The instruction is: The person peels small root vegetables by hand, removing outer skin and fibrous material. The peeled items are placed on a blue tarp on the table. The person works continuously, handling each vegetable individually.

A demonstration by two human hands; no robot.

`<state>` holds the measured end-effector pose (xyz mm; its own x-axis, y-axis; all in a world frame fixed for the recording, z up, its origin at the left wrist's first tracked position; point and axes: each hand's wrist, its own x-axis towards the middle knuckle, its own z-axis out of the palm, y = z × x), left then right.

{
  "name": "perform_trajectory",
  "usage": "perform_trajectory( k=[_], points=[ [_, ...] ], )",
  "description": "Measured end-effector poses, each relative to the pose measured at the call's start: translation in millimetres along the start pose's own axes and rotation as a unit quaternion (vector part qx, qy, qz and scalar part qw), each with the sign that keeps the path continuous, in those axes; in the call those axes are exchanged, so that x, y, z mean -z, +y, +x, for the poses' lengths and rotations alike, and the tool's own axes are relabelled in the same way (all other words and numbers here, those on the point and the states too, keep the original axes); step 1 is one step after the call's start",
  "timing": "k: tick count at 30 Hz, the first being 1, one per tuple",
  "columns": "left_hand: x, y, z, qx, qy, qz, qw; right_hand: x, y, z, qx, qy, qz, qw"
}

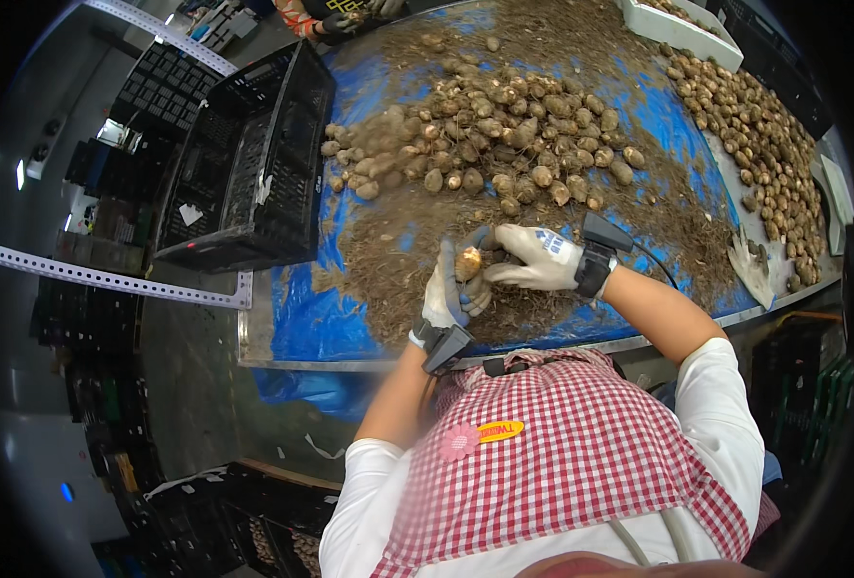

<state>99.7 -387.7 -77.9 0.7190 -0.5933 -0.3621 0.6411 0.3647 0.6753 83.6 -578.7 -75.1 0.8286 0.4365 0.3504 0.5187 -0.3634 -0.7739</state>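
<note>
My left hand [444, 285], in a grey-and-white work glove, holds a small brown taro corm [468, 264] with a pale orange top between thumb and fingers. My right hand [535, 256], gloved the same way, is close against its right side with the fingers curled towards it. Whether the right fingers grip anything is hidden. Both hands are over loose root fibres and dirt [398, 289] near the table's front edge. Beyond them lies a large heap of hairy taro corms [492, 130] on a blue plastic sheet [318, 318].
A black plastic crate [253, 159] stands at the left table edge. More corms [752, 123] are spread along the right side, near a white foam box [680, 32] and a loose glove [752, 271]. Across the table, another person's gloved hands [340, 23] are visible.
</note>
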Motion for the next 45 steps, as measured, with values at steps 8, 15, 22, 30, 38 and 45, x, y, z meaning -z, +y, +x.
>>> perform_trajectory(
  k=[8,15,22,30,38,45],
  points=[
    [10.6,7.1,10.7,-0.162,0.022,0.400,0.902,-5.6,12.8,4.2,-0.129,-0.067,0.148,0.978],
    [26.1,0.0,6.1,-0.069,0.052,0.262,0.961,-9.0,6.0,9.0,-0.235,-0.043,0.272,0.932],
    [28.9,5.6,25.2,-0.098,0.099,0.286,0.948,-9.5,12.2,2.7,-0.094,-0.042,0.006,0.995],
    [20.4,5.9,49.2,-0.130,0.098,0.538,0.827,-6.8,30.8,11.4,-0.150,-0.037,-0.226,0.962],
    [21.0,12.0,46.7,-0.085,0.133,0.348,0.924,-9.7,43.9,13.5,-0.080,-0.045,-0.147,0.985],
    [23.4,33.5,54.2,-0.140,0.178,0.331,0.916,10.4,43.1,17.0,-0.089,0.050,-0.233,0.967]
  ],
)
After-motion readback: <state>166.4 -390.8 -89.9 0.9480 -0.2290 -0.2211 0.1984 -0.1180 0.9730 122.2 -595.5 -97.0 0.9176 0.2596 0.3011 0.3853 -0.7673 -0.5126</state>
